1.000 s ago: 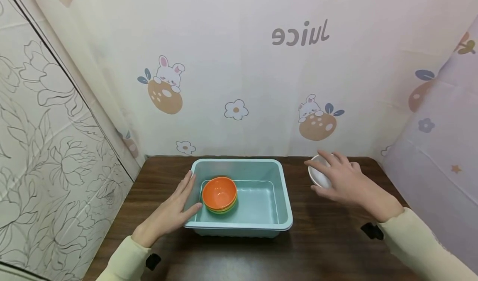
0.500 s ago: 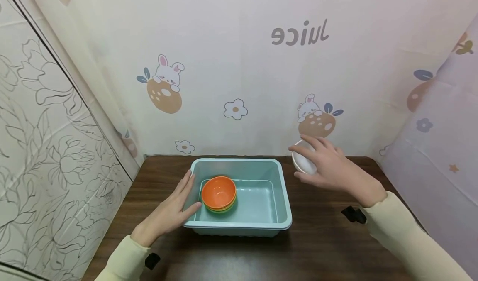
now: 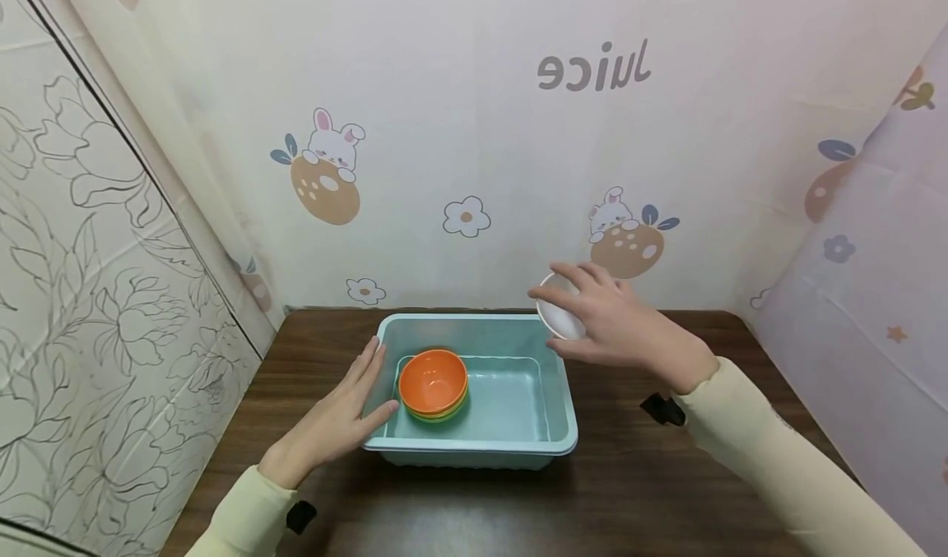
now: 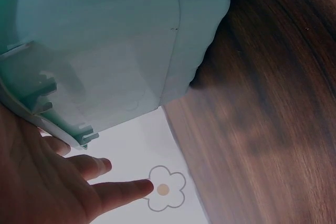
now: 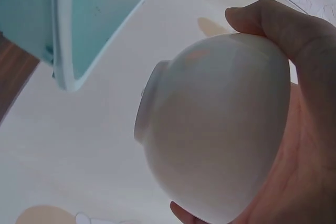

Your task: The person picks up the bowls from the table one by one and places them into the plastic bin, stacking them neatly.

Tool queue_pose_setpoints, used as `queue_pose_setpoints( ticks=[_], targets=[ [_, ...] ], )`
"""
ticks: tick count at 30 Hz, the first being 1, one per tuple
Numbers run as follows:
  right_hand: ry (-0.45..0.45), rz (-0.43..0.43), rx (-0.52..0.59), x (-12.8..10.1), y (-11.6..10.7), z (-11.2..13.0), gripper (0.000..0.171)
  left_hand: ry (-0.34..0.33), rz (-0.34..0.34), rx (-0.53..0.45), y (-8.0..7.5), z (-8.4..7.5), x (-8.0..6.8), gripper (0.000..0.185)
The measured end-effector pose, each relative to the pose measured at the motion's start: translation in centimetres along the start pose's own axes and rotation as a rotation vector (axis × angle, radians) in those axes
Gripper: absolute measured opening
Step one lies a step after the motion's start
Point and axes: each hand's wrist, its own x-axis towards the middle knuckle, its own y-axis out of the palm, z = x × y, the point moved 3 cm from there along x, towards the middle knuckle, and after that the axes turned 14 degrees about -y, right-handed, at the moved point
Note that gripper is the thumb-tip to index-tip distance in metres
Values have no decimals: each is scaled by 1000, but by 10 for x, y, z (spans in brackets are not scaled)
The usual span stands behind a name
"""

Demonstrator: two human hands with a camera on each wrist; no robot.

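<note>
A white bowl (image 3: 560,310) is gripped by its rim in my right hand (image 3: 611,318), tilted, above the right back part of a light blue-green plastic basin (image 3: 474,446). In the right wrist view the white bowl (image 5: 215,124) shows its outside and foot, with thumb and fingers on opposite sides. My left hand (image 3: 333,425) rests on the basin's left rim, fingers extended. The left wrist view has the left hand (image 4: 58,182) against the outside of the basin (image 4: 105,51). Inside the basin at left sits an orange bowl (image 3: 433,382), stacked on yellow and green bowls (image 3: 444,415).
The basin stands on a dark wood-grain table (image 3: 629,475). Behind it hangs a pale printed curtain (image 3: 474,129) with rabbits and flowers. A flower-patterned panel (image 3: 111,318) closes off the left side.
My right hand has carried the white bowl leftward, and slightly up, from the right of the basin to over its right edge. The left hand has stayed on the rim.
</note>
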Motion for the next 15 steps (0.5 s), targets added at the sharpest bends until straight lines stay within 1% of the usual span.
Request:
queue_pose_setpoints(
  ticks=[6,15],
  targets=[
    [-45,-8,-14,16,4,6,63,2,-1,7,0,0,0,86],
    [-99,-25,8,36,10,19,63,6,-5,11,0,0,0,87]
  ],
)
